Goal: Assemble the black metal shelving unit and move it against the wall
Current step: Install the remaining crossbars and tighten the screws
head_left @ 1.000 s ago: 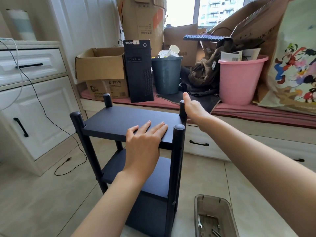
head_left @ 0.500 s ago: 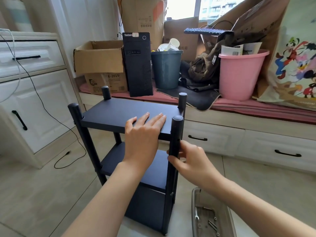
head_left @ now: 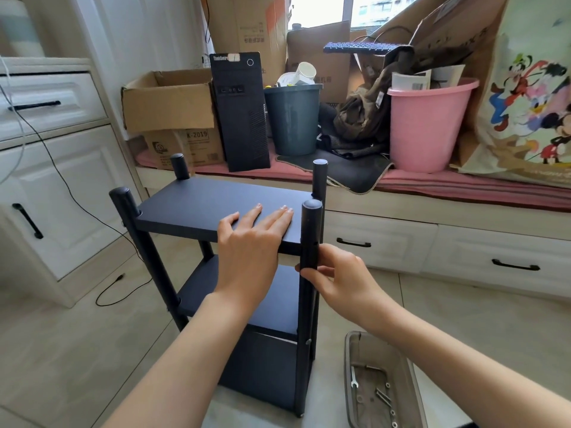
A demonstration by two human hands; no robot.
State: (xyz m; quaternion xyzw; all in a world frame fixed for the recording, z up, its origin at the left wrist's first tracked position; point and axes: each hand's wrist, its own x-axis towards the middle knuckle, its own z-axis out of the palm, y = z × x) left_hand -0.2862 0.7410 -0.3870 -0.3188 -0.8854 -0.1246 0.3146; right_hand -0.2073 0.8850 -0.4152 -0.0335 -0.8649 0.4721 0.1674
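left hand [head_left: 247, 242] lies flat on the top board of the shelf [head_left: 216, 208] standing on the floor, right hand [head_left: 336, 279] grips its near post [head_left: 310, 236]; uneven pushing may tip it.

Both forearms reach forward from the bottom of the view. Left hand [head_left: 250, 242] lies palm down, fingers straight and close together, flat on the top shelf [head_left: 197, 205]. Right hand [head_left: 336, 279] curls around the near right post [head_left: 310, 236], thumb in front, just below the shelf edge.
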